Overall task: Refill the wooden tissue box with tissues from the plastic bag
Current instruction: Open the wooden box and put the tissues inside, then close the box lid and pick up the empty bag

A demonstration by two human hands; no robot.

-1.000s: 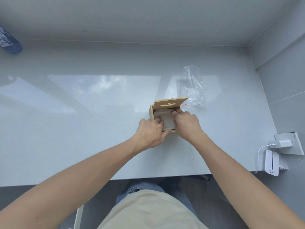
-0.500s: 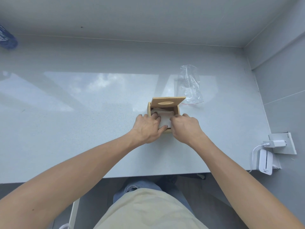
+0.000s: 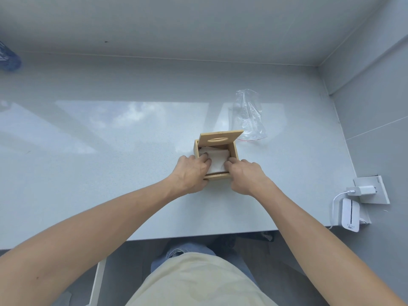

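A small wooden tissue box (image 3: 234, 152) stands on the white table, its hinged lid (image 3: 220, 137) with an oval slot tipped up at the back. White tissues (image 3: 217, 161) lie inside the box. My left hand (image 3: 191, 172) rests at the box's left side with its fingers pressing on the tissues. My right hand (image 3: 244, 175) is at the right side, fingertips on the tissues' right edge. The clear plastic bag (image 3: 248, 114) lies flat and looks empty just behind and to the right of the box.
The white table (image 3: 110, 151) ends at a wall behind and on the right. A blue object (image 3: 7, 57) sits at the far left. A wall socket with a charger (image 3: 364, 191) and a white device (image 3: 348, 216) are at the right, below table level.
My fingers have slid apart toward the box's sides, uncovering more of the tissues. The box and the bag have not moved on the table.
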